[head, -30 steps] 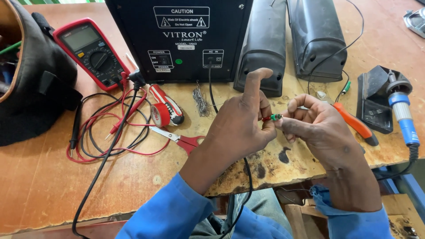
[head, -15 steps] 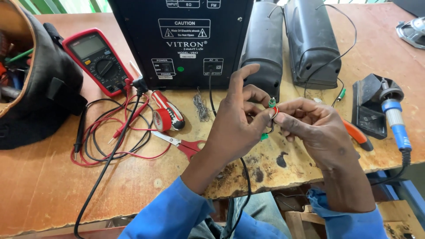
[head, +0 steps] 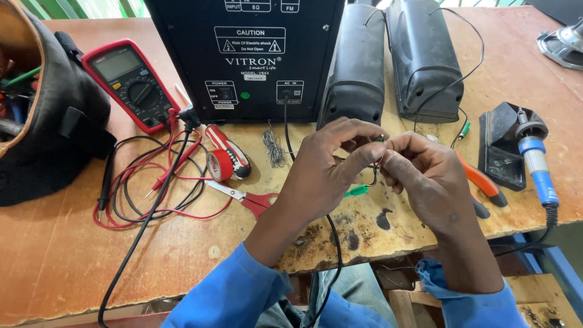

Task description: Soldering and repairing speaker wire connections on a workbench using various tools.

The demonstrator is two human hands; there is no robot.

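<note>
Head view: left hand and right hand meet fingertip to fingertip above the wooden surface, both pinching a thin black wire with a green plug dangling just beneath. Red-handled scissors lie left; orange pliers right; black amplifier behind.
</note>
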